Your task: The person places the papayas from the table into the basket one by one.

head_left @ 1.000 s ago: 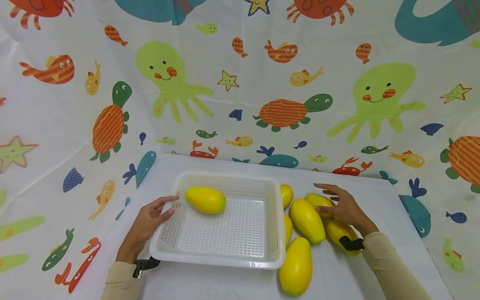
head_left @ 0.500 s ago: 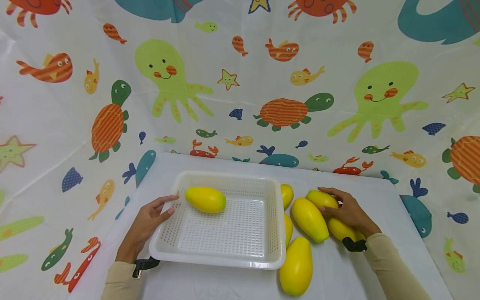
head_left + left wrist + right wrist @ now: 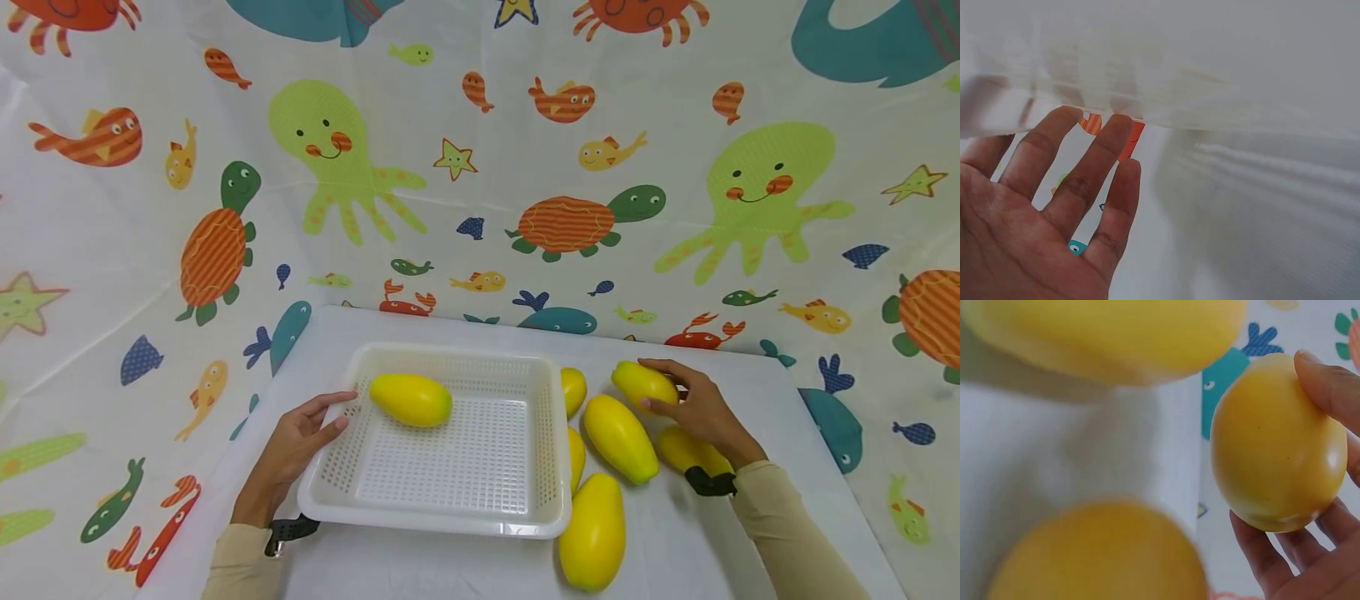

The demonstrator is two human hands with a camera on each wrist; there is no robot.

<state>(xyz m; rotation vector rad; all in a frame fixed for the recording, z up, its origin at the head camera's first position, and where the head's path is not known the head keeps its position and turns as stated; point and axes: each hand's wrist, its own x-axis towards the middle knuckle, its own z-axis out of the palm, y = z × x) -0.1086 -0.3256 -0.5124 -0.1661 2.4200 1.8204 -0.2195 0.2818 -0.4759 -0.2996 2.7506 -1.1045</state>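
Note:
My right hand (image 3: 701, 408) holds a yellow papaya (image 3: 645, 383) with a greenish tip, raised over the right side of the table. In the right wrist view, the thumb lies on one side of this papaya (image 3: 1279, 444) and fingers on the other. My left hand (image 3: 300, 437) is at the left side of a white perforated plastic basket (image 3: 435, 525). In the left wrist view its fingers (image 3: 1088, 181) are spread and fairly straight, tips right at the basket's edge. Inside the basket, at the back left, lies one papaya (image 3: 411, 400).
Several more papayas lie right of the basket: one beneath my right wrist (image 3: 690, 454), one in the middle (image 3: 620, 439), one at the front (image 3: 592, 533). Two papayas (image 3: 573, 392) are partly hidden by the basket's right wall. A sea-animal-print sheet (image 3: 480, 167) rises behind the white-covered table.
My right hand has closed round the back-right papaya and lifted it off the others. The papayas beside it shifted slightly. My left hand and the basket have stayed put.

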